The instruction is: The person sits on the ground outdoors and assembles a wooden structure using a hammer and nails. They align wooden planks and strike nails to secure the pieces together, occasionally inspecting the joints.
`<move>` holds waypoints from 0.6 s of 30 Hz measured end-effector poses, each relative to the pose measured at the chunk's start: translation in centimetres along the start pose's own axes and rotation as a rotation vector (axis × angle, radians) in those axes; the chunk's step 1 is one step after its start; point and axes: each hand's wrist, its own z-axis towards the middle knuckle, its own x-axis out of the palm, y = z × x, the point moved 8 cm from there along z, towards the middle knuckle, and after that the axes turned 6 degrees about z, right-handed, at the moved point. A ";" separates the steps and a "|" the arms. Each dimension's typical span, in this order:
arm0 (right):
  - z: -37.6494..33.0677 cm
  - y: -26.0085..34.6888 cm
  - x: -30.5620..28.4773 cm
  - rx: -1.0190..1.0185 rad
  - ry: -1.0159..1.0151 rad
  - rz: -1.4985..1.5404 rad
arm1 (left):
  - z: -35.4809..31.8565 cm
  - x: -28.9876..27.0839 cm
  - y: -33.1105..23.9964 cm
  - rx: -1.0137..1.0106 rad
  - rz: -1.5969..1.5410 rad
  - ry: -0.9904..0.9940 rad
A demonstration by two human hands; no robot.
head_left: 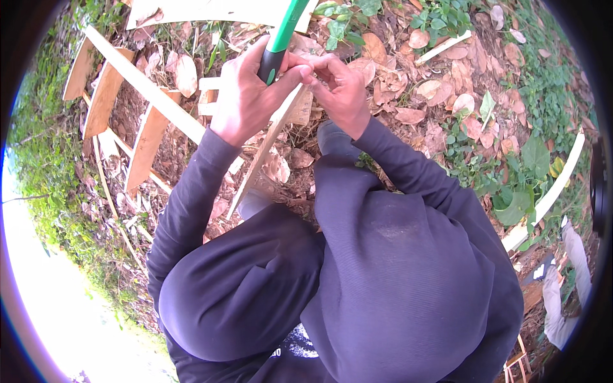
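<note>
My left hand is closed around the black grip of a tool with a bright green shaft. The tool's far end runs out of the top of the view. Close beside it, my right hand has its fingers pinched together, nearly touching my left fingertips; what sits in the pinch is too small to make out. A thin wooden slat slants from under both hands down toward my shoe. Behind it is a short wooden block, partly hidden by the hands.
To the left lies a wooden frame: a long rail with several short boards across it. A pale board lies at the top. Pale strips rest on leaf-strewn ground at right, near light grey trouser legs.
</note>
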 end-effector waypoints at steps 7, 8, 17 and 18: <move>0.0 0.2 0.1 -0.042 -0.026 -0.035 | -0.3 0.5 0.1 -0.047 -0.161 -0.002; -0.1 0.2 -0.1 -0.057 -0.041 -0.033 | -0.3 0.8 0.2 -0.064 -0.157 0.012; -0.2 -0.1 -0.4 -0.051 -0.038 -0.053 | -0.9 1.5 -0.1 -0.227 -0.266 -0.022; -0.2 -0.3 -0.4 -0.070 -0.045 -0.044 | -0.9 1.6 -0.1 -0.227 -0.265 -0.018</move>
